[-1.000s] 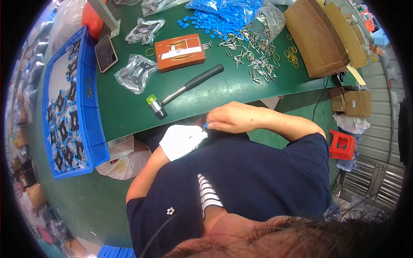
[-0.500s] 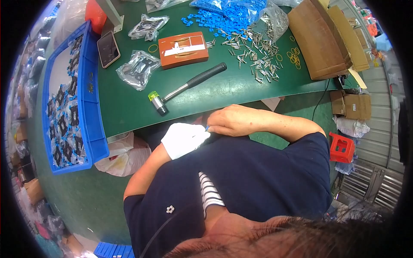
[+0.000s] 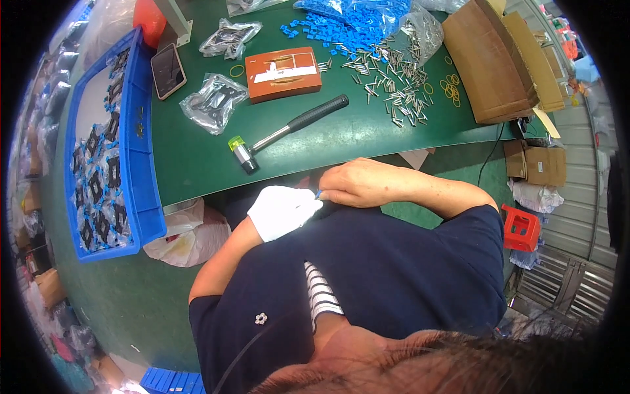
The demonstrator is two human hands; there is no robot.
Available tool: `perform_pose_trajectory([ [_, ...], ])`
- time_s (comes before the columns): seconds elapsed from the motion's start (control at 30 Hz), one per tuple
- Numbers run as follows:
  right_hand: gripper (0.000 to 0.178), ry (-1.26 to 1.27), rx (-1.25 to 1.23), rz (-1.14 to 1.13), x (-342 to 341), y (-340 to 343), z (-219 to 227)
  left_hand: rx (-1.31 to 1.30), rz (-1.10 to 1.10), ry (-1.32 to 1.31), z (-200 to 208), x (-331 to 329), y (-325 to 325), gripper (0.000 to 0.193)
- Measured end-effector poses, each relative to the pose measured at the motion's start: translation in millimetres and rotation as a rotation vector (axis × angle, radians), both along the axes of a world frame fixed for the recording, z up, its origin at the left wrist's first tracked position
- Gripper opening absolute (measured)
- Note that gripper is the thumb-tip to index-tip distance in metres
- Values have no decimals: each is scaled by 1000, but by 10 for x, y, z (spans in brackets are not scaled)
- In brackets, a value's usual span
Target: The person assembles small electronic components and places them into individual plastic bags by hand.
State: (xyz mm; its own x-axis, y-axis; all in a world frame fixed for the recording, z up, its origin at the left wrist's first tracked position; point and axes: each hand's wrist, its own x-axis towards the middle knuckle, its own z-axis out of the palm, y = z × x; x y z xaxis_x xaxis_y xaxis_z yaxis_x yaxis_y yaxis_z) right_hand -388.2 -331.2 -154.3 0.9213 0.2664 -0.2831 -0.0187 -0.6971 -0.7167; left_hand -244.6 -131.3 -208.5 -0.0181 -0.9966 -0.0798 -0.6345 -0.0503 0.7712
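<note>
Just off the table's near edge, my two hands meet in front of my body. My left hand [image 3: 283, 211], in a white glove, is closed with its fingertips against the right ones. My bare right hand [image 3: 353, 183] is closed too, thumb and fingers pinched together. Between the fingertips a small blue plastic piece [image 3: 319, 194] shows; most of it is hidden, and I cannot see which hand bears it. On the table beyond lies a mallet [image 3: 289, 134] with a black grip and a yellow-green and black head. Behind it sits a reddish-brown block [image 3: 283, 74] with white tape.
Loose blue clips [image 3: 348, 29] and metal pins [image 3: 400, 92] lie at the back right, near a cardboard box [image 3: 489, 62]. Bagged black parts [image 3: 214, 103] and a phone [image 3: 168, 71] are at left. A blue crate [image 3: 146, 190] with packed parts stands at the far left.
The hands stay together in nearly the same place with the blue piece between them. The table's things appear shifted very slightly in the picture.
</note>
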Motion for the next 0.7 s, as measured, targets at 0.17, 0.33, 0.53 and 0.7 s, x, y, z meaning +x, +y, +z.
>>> perform_pose_trajectory([
  [0.17,28,-8,-44,30,-27,31,-19,-82,-33,-90,-92,-40,30,22],
  [0.33,28,-43,-7,50,-66,30,-26,-83,-93,-207,-142,-67,26,21],
  [0.53,31,19,59,28,-26,15,-109,-68,-106,-236,-100,-71,15,22],
  [0.7,38,622,798,-206,39,-38,-569,-34,-31,61,-91,-11,-8,24],
])
